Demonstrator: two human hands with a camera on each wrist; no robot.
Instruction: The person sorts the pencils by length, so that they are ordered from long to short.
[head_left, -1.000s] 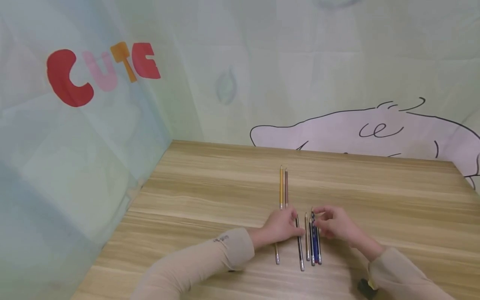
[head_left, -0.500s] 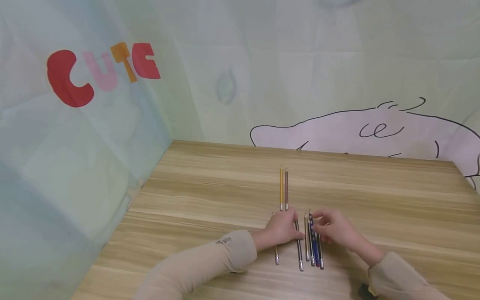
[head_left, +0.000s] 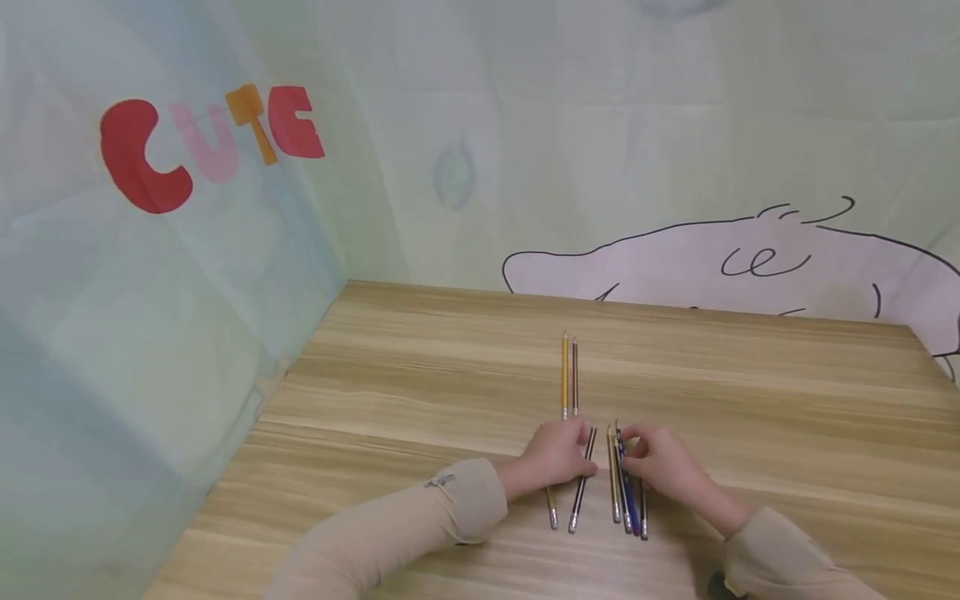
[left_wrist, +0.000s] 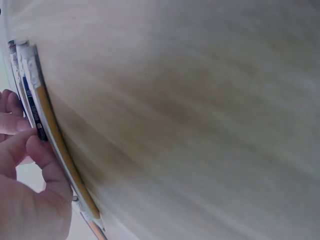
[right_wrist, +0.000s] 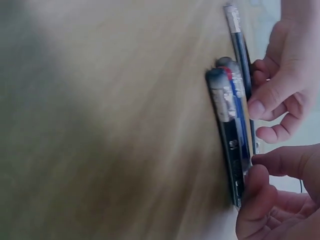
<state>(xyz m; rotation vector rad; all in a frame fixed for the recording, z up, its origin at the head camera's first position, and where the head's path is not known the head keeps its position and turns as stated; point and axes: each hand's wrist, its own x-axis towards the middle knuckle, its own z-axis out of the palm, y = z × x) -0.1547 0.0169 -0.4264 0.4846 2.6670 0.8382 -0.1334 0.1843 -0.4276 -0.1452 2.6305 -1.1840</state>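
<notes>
In the head view my left hand pinches a black striped pencil between thumb and fingers; its eraser end slants toward me. A gold-coloured pencil lies partly hidden under that hand. My right hand pinches the upper part of a blue pencil with a patterned dark top. Tight around it are a gold pencil on its left and a dark pencil on its right. The right wrist view shows a black pencil with lettering just beside the right fingertips.
Farther back on the wooden table lie a yellow pencil and a dark red pencil, side by side. A small dark object sits by the right sleeve. Printed cloth walls stand behind and to the left.
The black pencil's eraser end has swung left toward the gold-coloured pencil under my left hand. My right hand has shifted slightly left, and the blue pencil's top now leans left.
</notes>
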